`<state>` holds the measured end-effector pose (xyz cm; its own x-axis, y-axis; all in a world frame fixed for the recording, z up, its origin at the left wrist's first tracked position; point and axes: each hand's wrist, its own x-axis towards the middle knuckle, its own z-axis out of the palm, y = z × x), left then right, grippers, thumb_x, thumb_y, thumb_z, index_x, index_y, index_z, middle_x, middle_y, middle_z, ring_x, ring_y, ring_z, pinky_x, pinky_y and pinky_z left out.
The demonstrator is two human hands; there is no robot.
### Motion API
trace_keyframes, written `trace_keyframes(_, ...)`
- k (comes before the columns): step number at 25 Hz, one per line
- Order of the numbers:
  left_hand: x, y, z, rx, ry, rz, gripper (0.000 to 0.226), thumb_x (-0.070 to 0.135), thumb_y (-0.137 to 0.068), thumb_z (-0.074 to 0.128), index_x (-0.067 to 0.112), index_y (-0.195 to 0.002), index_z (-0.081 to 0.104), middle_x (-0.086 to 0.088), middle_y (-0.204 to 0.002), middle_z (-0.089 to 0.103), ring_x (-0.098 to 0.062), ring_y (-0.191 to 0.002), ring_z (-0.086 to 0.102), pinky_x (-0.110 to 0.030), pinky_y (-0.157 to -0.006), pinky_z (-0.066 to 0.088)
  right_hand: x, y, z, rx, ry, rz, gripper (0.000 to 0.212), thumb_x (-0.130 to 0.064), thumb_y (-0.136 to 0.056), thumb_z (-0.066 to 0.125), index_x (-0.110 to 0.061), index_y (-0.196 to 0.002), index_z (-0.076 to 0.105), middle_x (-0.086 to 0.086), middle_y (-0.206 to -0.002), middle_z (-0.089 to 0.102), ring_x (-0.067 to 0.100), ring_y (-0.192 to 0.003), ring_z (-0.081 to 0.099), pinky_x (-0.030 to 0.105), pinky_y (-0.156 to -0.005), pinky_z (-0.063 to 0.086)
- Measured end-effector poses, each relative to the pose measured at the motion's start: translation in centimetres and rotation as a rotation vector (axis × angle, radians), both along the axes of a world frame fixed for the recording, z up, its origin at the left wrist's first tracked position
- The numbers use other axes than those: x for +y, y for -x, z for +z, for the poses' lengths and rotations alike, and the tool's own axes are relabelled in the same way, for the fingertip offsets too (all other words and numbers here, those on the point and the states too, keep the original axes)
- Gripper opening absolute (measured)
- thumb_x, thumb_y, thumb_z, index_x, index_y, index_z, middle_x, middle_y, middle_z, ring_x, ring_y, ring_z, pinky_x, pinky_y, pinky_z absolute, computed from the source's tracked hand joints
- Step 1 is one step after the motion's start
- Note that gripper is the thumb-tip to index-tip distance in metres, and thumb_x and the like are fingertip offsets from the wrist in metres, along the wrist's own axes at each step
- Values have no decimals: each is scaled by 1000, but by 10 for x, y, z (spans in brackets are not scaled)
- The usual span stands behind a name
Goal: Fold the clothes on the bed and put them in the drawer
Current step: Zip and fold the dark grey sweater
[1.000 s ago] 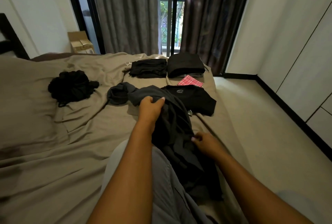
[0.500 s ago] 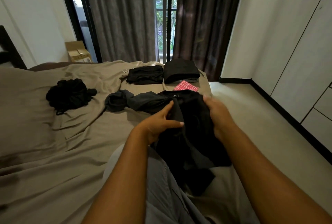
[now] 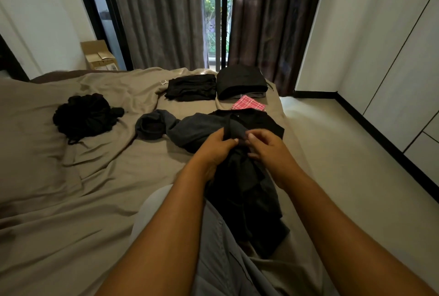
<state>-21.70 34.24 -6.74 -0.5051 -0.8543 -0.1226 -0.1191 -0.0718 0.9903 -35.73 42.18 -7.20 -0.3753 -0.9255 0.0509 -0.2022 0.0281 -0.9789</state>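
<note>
A dark grey-black garment (image 3: 247, 191) hangs over my lap and trails onto the tan bed (image 3: 71, 212). My left hand (image 3: 215, 150) grips its upper edge, fingers curled round the cloth. My right hand (image 3: 268, 146) pinches the same edge just to the right, thumbs nearly touching. Beyond lie a folded black shirt (image 3: 263, 122), a crumpled grey garment (image 3: 154, 124), a loose black heap (image 3: 83, 115), two folded black piles (image 3: 191, 87) (image 3: 241, 81) and a red checked cloth (image 3: 248, 103).
White wardrobe doors and drawer fronts (image 3: 418, 105) line the right wall across a pale floor strip (image 3: 344, 153). Dark curtains (image 3: 161, 15) hang beyond the bed's foot. A cardboard box (image 3: 98, 55) stands at the back left. My grey-trousered leg (image 3: 225, 248) lies on the bed.
Both hands have come together at the garment's top edge; the right hand moved up from the low hem to meet the left. The view tilted slightly up.
</note>
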Motion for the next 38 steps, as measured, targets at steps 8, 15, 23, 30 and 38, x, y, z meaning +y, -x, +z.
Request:
trace_keyframes(8,-7,30,-4,405,-244,-233,65,12,-98,62,33,-153,35,8,-137,58,-10,-118,64,-29,-90,57,31,8,-56,-169,47,-238,13,-19,-97,67,-14,-109,67,7,-103,75,21,-94,74,38,-82,62)
trace_keyframes(15,8,19,-26,-628,273,-550,45,35,-82,82,15,-119,65,-1,-112,67,-19,-103,66,-35,-93,55,33,33,-61,18,-11,-348,32,-2,-94,64,-13,-72,44,-1,-62,46,-3,-47,45,15,-50,40)
trace_keyframes(23,-1,38,-14,-271,579,172,19,24,-100,61,16,-115,68,9,-103,65,0,-92,59,-10,-78,44,40,48,-79,160,97,-316,37,0,-96,52,-18,-127,62,1,-91,66,7,-61,68,21,-58,53)
trace_keyframes(30,17,71,-24,-286,204,-436,104,4,-82,80,33,-158,16,24,-125,50,7,-113,58,-1,-82,45,39,49,-92,230,12,-177,62,-18,-82,57,-16,-144,55,3,-126,69,15,-112,66,33,-96,56)
trace_keyframes(38,20,77,-45,-127,93,-36,13,-3,-86,74,8,-91,70,0,-79,73,-6,-72,71,-17,-65,55,33,69,-98,-409,87,-15,39,1,-101,49,-26,-124,66,6,-112,74,20,-106,70,28,-88,56)
